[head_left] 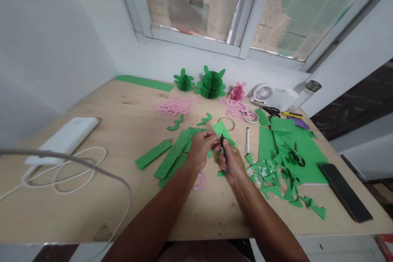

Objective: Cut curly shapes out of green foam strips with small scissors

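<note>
On my feed, R hand (231,159) is wrapped round a dark tool (222,144), prob. scissors, long axis approx. front edge to back edge of the worktop (61,213), tip leaning slightly L. Green card (221,128) is just beyond the fingertips, twd the back edge; both hands abt equally near. L hand (201,147) sits just L of the tool tip, fingers bunched; can't tell if they pinch anything.
</note>
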Motion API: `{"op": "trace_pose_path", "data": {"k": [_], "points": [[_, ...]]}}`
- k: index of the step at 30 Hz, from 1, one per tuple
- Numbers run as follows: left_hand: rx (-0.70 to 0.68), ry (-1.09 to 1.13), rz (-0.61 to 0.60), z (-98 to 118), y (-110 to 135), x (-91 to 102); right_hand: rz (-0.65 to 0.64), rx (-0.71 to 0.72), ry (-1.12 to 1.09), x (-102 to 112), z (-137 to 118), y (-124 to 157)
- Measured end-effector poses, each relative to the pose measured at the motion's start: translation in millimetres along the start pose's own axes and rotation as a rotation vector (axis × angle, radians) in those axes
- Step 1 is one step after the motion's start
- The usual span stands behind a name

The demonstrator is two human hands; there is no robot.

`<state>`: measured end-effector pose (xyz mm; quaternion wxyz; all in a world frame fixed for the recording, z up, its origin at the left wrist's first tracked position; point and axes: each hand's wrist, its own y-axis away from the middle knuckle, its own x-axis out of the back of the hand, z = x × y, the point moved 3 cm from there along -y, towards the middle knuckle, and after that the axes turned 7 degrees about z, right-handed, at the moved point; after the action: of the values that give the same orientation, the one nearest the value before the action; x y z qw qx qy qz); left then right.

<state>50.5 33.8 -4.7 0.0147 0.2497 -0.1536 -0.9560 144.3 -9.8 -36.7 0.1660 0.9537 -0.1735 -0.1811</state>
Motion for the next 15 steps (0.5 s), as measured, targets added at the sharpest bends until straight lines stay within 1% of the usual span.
{"op": "trace_pose_path", "data": {"k": [8,15], "points": [[0.002,-0.015,-0.017,1.1,-1.7,1.6,-0.006,0.009,0.023,-0.3,-1.1,0.8],[0.041,-0.037,-0.002,2.2,-3.7,6.2,-0.013,0.015,0.037,-1.0,-1.7,1.1]]}}
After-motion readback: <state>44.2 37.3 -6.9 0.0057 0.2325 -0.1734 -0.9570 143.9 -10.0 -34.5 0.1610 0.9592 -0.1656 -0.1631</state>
